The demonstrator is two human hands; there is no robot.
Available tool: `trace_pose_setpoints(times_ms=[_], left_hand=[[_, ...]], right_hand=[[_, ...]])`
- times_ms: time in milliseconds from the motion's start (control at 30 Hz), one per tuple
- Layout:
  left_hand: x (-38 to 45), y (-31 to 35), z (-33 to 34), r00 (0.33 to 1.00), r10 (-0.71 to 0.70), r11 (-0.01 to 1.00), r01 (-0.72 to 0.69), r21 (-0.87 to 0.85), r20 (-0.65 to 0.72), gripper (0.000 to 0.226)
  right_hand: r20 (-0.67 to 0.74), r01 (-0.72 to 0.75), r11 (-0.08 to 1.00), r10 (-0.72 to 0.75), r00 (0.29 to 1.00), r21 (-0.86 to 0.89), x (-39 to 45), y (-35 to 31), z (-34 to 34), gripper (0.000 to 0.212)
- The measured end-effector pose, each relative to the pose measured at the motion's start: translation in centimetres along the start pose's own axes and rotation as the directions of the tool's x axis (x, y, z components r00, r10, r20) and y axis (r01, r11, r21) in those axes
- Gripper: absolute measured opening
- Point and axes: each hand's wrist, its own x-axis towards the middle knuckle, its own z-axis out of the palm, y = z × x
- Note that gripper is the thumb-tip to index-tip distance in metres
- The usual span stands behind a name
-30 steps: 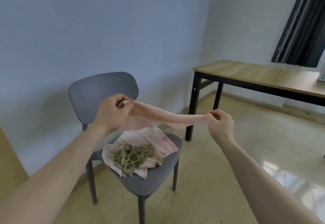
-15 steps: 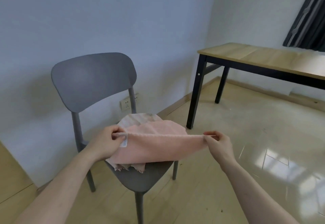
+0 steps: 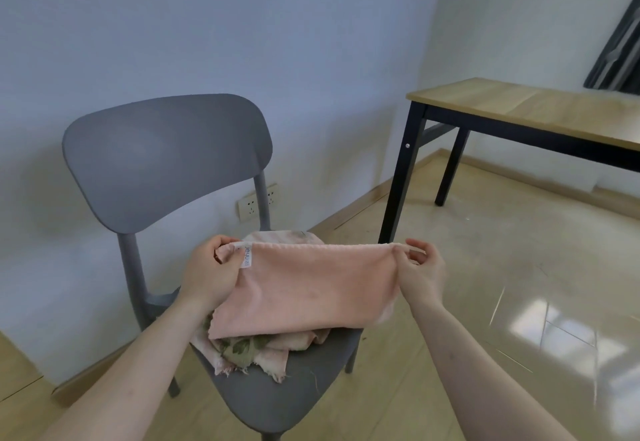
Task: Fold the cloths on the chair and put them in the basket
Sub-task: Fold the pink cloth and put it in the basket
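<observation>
Pink cloth: I see the pink cloth (image 3: 308, 288) stretched wide between both hands, its top edge pulled level and taut, the rest hanging down in front of the chair seat. Its lower edge drapes onto the pile beneath. A small white label (image 3: 248, 256) sits at the upper left corner.
Left hand: my left hand (image 3: 207, 272) has its fingers curled around the cloth's upper left corner, thumb on top, gripping the fabric just beside the label.
Right hand: my right hand (image 3: 420, 272) pinches the upper right corner between thumb and fingertips; the other fingers are loosely bent behind it.
Pile on the seat: under the pink cloth lies a crumpled leaf-print cloth (image 3: 242, 347) in green and beige, and a pale striped cloth (image 3: 273, 359) with frayed edges, which also shows behind the pink cloth's top edge. Both rest on the seat, unfolded.
Chair: the grey chair (image 3: 166, 160) stands against the wall, backrest facing me, the seat carrying the pile.
Basket: I cannot find it from the head view.
Wall: a pale blue-grey wall (image 3: 242, 25) stands behind the chair, with a socket plate (image 3: 258, 202) low down, partly hidden by the chair's back post.
Table: a wooden table (image 3: 540, 108) with black legs stands to the right, well apart from the chair.
Curtain: a dark curtain (image 3: 620, 49) hangs at the far right edge.
Floor: a glossy floor (image 3: 519, 302) reflects light to my right.
</observation>
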Motion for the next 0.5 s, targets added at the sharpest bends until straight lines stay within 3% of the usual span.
trace_pose_setpoints(times_ms=[267,500], left_hand=[[2.7,-2.4,2.7,0.993,-0.061,0.996,0.053,-0.078,-0.099,0.019],[4.1,-3.6,4.1,0.983,-0.121,0.991,0.112,-0.073,-0.14,0.025]], right_hand=[[-0.04,-0.051,0.999,0.051,0.998,0.0,2.8,1.8,2.8,0.022],[0.008,-0.021,0.999,0.021,1.0,-0.045,4.7,2.0,4.4,0.024]])
